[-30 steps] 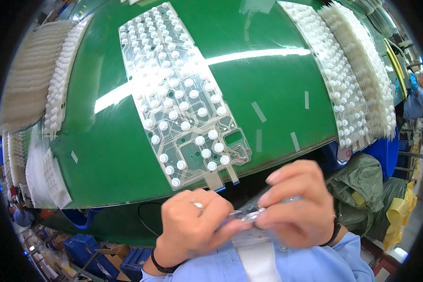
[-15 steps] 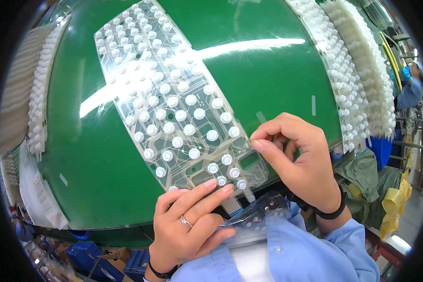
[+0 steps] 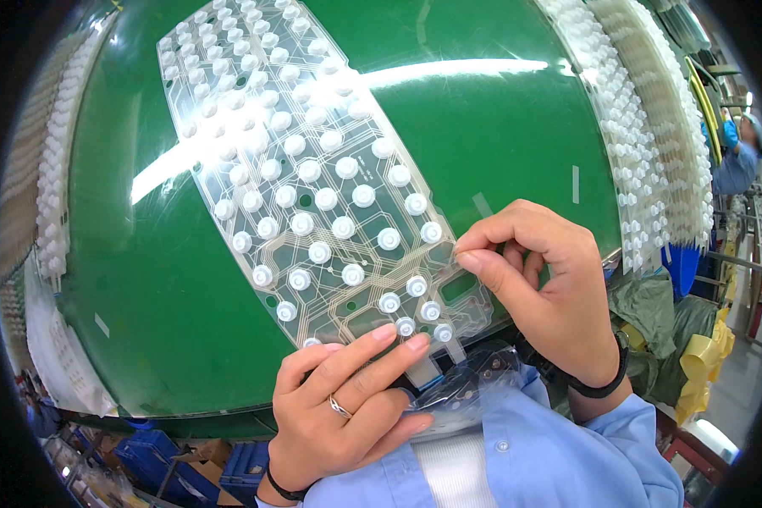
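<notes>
A clear membrane sheet (image 3: 313,169) with printed circuit lines and many white rubber domes lies on the green table (image 3: 144,279). My right hand (image 3: 542,288) pinches something tiny between thumb and forefinger at the sheet's right edge; what it is I cannot make out. My left hand (image 3: 347,415), with a ring on one finger, presses its fingertips on the sheet's near end and rests on a small clear plastic bag (image 3: 466,394) held against my blue shirt.
Stacked sheets with white domes (image 3: 643,127) lie along the table's right side, and more stacks (image 3: 46,195) along the left. Blue crates (image 3: 161,457) stand under the table. Another person in blue (image 3: 737,157) works far right.
The sheet has come nearer in view. My right hand moved from the bag at my chest up to the sheet's right edge. My left hand spread its fingers onto the sheet's near end.
</notes>
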Demonstrator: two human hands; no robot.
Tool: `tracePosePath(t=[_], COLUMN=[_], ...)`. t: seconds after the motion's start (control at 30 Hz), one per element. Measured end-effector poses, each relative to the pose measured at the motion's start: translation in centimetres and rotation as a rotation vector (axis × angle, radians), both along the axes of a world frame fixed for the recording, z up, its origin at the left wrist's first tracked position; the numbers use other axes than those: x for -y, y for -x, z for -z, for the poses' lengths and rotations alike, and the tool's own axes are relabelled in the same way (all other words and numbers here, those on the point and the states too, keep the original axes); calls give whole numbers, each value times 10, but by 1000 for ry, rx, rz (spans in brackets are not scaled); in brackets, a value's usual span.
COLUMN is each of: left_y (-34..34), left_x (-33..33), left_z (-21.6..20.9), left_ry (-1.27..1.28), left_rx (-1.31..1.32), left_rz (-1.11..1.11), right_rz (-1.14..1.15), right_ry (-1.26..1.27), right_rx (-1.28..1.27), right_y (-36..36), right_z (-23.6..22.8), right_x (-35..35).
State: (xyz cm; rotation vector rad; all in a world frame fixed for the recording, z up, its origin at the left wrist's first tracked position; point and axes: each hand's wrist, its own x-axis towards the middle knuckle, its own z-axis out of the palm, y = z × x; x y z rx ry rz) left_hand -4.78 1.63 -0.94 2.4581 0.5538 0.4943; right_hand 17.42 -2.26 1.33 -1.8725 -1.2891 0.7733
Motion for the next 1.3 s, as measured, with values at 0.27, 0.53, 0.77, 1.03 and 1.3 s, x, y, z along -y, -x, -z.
tracePosePath(t=[0.27, 0.53, 0.77, 1.03, 1.3], left_y=[0, -2, -1, 17, -24], left_x=[0, 1, -2, -2, 7], left_z=[-2, -1, -8, -19, -28], left_ry=[-17, -7, 33, -3, 487], left_rx=[-20, -18, -30, 46, 50], left_rz=[5, 9, -19, -120, 325], right_rz=[9, 28, -12, 49, 94], right_ry=[1, 12, -91, 137, 103], right_rx=[28, 71, 275, -255, -468], right_y=[2, 4, 13, -15, -4], right_z=[0, 0, 4, -17, 20], right_x=[-1, 0, -1, 71, 112])
